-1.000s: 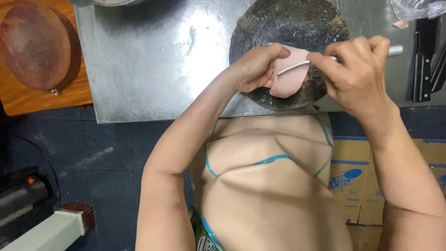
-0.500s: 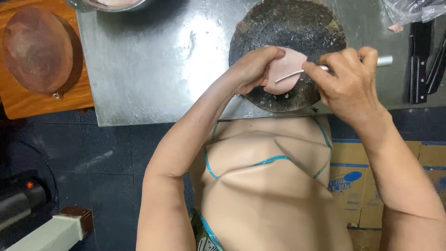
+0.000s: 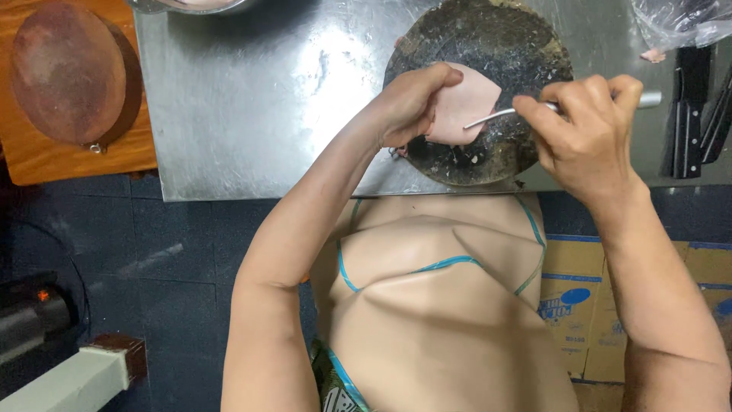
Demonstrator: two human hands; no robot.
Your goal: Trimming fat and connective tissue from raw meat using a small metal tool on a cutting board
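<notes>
**Two hands work a pink slab of meat on a round dark block**

The round chopping block [image 3: 488,46], dark and flecked with scraps, sits on a steel table [image 3: 267,99] and serves as the landmark here. On the near half of the block lies a pale pink piece of meat [image 3: 463,107], flat and roughly diamond-shaped. The left hand [image 3: 408,103] comes in over the block's near-left edge, fingers curled, thumb on top of the meat and the rest tucked under its left edge, so it has the meat pinched. The right hand [image 3: 583,133] hovers over the block's right edge, closed in a fist around a slim metal tool [image 3: 503,116]; the thin shaft points left and its tip touches the meat's right side, while the handle end sticks out beyond the block to the right. Further right of the block, dark-handled knives [image 3: 690,107] lie on the table, with a clear plastic bag [image 3: 682,19] above them. Far left of the block, off the steel, a wooden board [image 3: 46,164] carries a round brown slab [image 3: 69,72]
</notes>
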